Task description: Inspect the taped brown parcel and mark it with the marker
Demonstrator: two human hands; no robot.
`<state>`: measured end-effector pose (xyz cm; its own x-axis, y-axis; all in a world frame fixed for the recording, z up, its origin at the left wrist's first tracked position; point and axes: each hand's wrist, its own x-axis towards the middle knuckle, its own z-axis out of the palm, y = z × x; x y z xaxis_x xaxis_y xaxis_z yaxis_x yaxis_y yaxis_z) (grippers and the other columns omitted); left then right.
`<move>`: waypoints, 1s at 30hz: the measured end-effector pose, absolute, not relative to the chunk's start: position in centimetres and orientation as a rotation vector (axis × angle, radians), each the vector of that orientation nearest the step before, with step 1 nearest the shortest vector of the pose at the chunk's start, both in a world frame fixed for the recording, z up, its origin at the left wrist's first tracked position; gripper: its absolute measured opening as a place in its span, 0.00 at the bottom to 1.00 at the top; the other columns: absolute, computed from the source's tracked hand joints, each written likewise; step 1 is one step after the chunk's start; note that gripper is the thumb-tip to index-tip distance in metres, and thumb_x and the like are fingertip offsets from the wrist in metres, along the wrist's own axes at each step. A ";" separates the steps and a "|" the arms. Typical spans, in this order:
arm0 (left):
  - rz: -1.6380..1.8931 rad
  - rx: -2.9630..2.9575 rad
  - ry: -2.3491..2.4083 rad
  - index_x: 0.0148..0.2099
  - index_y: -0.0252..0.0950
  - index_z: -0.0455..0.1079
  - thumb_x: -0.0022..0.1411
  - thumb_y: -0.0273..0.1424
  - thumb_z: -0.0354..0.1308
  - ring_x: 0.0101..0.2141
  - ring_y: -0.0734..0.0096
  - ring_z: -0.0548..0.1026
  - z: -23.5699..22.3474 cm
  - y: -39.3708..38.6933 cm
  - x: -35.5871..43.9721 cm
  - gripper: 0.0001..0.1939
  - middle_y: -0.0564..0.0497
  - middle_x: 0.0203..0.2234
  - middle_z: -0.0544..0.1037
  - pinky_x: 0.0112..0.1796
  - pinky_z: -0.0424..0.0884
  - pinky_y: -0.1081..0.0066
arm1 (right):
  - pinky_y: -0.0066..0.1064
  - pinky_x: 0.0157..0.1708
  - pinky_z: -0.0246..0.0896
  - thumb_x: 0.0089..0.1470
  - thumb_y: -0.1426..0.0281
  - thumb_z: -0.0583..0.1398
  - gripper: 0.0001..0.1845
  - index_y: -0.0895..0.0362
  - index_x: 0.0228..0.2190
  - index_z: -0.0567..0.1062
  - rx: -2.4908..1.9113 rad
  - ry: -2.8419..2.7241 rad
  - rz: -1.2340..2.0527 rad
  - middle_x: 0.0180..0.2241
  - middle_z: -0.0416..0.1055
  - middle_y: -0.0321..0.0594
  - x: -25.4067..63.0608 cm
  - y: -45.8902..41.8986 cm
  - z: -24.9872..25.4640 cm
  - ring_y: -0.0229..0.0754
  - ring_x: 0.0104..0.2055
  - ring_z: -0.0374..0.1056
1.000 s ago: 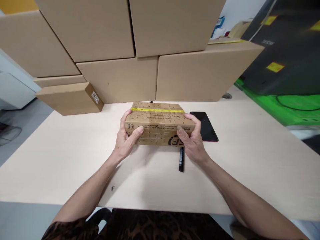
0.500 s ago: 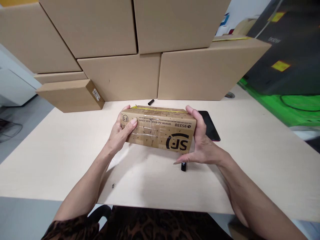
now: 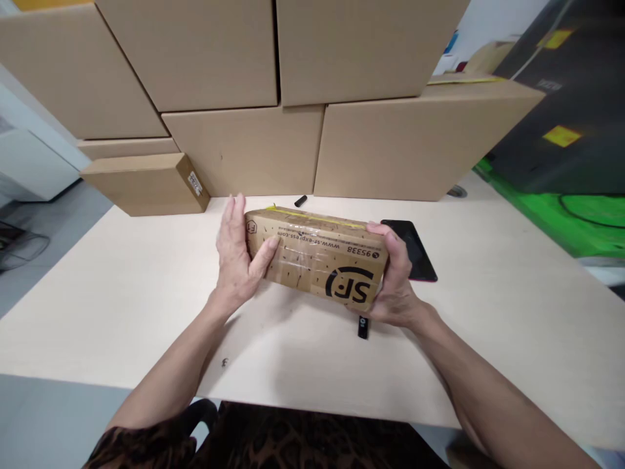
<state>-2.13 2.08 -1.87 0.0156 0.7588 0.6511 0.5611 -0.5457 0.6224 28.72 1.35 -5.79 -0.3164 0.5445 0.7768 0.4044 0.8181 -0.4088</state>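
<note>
I now have the logo side of the small carton facing me, tilted above the table. My right hand grips its right end, thumb tucked beneath; my left hand has loosened, fingers straightened, thumb on the front, so the right probably bears more weight.

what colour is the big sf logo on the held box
The SF logo is black, shown best in the head view.
</note>
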 end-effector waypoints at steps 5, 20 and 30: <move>1.307 2.851 1.130 0.81 0.56 0.53 0.63 0.67 0.61 0.78 0.33 0.55 -2.0 0.6 -0.2 0.51 0.46 0.77 0.63 0.75 0.25 0.31 | 0.74 0.69 0.60 0.34 0.52 0.80 0.79 0.35 0.76 0.44 -0.671 -1.894 0.203 0.71 0.55 0.48 28.7 1.0 -6.1 0.75 0.72 0.58; 1.511 3.186 0.786 0.77 0.34 0.61 0.79 0.31 0.57 0.78 0.58 0.56 -2.7 0.6 1.1 0.29 0.43 0.65 0.80 0.75 0.61 0.55 | 0.72 0.67 0.63 0.41 0.58 0.76 0.74 0.41 0.77 0.41 -0.760 -1.886 0.115 0.69 0.54 0.51 27.7 0.0 -5.3 0.72 0.69 0.59; 1.443 3.194 0.741 0.68 0.47 0.74 0.71 0.26 0.66 0.79 0.62 0.53 -2.7 -0.9 2.2 0.26 0.55 0.65 0.80 0.79 0.50 0.56 | 0.70 0.63 0.68 0.48 0.55 0.74 0.68 0.39 0.78 0.43 -0.734 -1.847 0.061 0.67 0.58 0.51 26.4 -1.2 -4.4 0.70 0.66 0.62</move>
<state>2.18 -0.85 -2.66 0.6095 0.1793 0.7723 0.5230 -0.8230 -0.2217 26.44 -1.17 -4.42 -0.2136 0.5099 0.8333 0.4543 0.8070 -0.3774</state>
